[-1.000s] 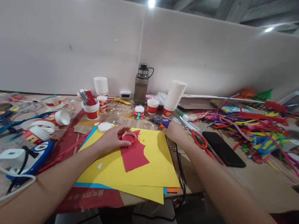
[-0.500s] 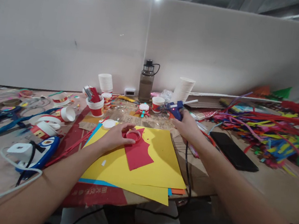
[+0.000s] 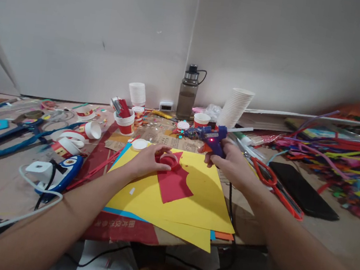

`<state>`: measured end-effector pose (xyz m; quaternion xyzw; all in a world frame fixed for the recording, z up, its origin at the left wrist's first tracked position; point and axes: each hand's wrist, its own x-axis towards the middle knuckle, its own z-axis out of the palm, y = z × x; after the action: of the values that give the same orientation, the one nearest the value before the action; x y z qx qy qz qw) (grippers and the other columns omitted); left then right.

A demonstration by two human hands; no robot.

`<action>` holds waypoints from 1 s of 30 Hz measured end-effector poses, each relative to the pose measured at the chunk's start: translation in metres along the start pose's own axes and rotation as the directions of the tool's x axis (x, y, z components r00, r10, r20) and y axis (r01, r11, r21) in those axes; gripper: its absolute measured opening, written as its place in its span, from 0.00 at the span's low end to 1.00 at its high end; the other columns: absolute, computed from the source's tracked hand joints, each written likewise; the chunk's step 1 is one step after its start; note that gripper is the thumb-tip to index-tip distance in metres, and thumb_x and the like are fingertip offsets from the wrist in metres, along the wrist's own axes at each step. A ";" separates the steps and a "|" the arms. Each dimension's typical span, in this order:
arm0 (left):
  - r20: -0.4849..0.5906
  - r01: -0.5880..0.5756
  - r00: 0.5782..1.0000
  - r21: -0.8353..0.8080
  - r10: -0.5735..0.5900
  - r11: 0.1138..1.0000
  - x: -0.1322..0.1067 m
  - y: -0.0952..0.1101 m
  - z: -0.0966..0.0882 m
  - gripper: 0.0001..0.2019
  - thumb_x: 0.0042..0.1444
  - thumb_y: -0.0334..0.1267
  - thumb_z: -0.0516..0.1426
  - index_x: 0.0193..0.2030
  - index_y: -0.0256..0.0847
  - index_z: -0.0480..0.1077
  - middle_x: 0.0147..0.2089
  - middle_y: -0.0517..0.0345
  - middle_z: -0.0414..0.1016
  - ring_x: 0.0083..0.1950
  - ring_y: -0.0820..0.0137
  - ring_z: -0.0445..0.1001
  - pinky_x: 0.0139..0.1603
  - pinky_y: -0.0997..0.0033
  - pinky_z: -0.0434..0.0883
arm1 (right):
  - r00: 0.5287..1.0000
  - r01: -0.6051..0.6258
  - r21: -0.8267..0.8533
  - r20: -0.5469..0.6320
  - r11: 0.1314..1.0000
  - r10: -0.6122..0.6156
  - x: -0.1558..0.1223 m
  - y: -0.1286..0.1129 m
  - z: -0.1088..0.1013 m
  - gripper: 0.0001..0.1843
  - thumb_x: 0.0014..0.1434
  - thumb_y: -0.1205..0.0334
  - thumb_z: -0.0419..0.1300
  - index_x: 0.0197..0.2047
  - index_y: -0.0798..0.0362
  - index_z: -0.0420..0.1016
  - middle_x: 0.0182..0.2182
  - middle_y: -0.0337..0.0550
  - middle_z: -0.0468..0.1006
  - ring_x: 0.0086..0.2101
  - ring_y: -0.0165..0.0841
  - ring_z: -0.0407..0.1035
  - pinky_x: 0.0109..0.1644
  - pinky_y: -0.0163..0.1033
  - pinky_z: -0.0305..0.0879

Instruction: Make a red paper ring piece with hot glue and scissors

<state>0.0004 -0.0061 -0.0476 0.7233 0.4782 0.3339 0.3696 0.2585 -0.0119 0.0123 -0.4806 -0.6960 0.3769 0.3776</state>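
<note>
My left hand (image 3: 146, 162) pinches a small red ring (image 3: 169, 160) that rests on a red paper piece (image 3: 173, 183) lying on yellow sheets (image 3: 187, 202). My right hand (image 3: 229, 161) grips a blue glue gun (image 3: 211, 138) with a lit red light, its nozzle pointing left just above and to the right of the ring. A black cord (image 3: 230, 194) runs from the gun down past the sheets' right edge.
Red scissors (image 3: 267, 177) and a black phone (image 3: 301, 195) lie right of my right hand, beside a heap of coloured pipe cleaners (image 3: 340, 151). A water bottle (image 3: 188, 92), stacked paper cups (image 3: 235, 109) and cut cups (image 3: 123, 123) stand behind. A white adapter (image 3: 38, 169) sits at left.
My right hand has picked the glue gun up from the table's back and brought it nearer to the red ring. The left hand stays on the ring. The view tilted down.
</note>
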 end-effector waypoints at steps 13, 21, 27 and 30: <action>0.003 0.006 1.000 -0.037 -0.006 0.999 -0.001 0.001 0.000 0.35 0.42 0.42 0.67 0.58 0.41 0.65 0.56 0.49 0.73 0.54 0.61 0.74 0.57 0.59 0.70 | 0.973 0.184 -0.277 0.188 0.943 -0.134 -0.010 -0.006 0.000 0.27 0.59 0.58 0.54 0.60 0.55 0.63 0.52 0.48 0.74 0.49 0.42 0.68 0.52 0.45 0.65; -0.011 -0.007 1.000 -0.031 0.007 0.999 0.002 -0.006 0.000 0.36 0.41 0.42 0.68 0.59 0.40 0.65 0.59 0.47 0.71 0.56 0.60 0.73 0.57 0.59 0.69 | 0.966 0.174 -0.450 0.253 0.876 -0.062 -0.009 -0.007 0.013 0.22 0.63 0.55 0.52 0.59 0.54 0.64 0.51 0.51 0.75 0.49 0.43 0.69 0.52 0.47 0.64; -0.002 -0.029 1.000 -0.057 0.029 0.998 0.003 -0.010 0.001 0.36 0.42 0.42 0.68 0.59 0.40 0.65 0.59 0.47 0.71 0.56 0.60 0.72 0.58 0.59 0.69 | 0.958 0.197 -0.521 0.284 0.831 -0.049 -0.008 -0.008 0.021 0.15 0.64 0.57 0.52 0.50 0.56 0.67 0.45 0.54 0.77 0.43 0.42 0.71 0.47 0.43 0.65; -0.004 -0.024 1.000 -0.051 0.024 0.998 0.002 -0.007 0.000 0.36 0.42 0.42 0.68 0.59 0.41 0.65 0.59 0.47 0.71 0.55 0.61 0.73 0.57 0.58 0.69 | 0.965 0.171 -0.577 0.260 0.798 -0.020 -0.008 -0.006 0.024 0.13 0.63 0.57 0.52 0.47 0.57 0.68 0.43 0.55 0.77 0.41 0.42 0.71 0.43 0.41 0.65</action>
<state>-0.0018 -0.0024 -0.0532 0.7188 0.4614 0.3517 0.3832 0.2364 -0.0250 0.0062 -0.4893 -0.8429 0.1754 0.1393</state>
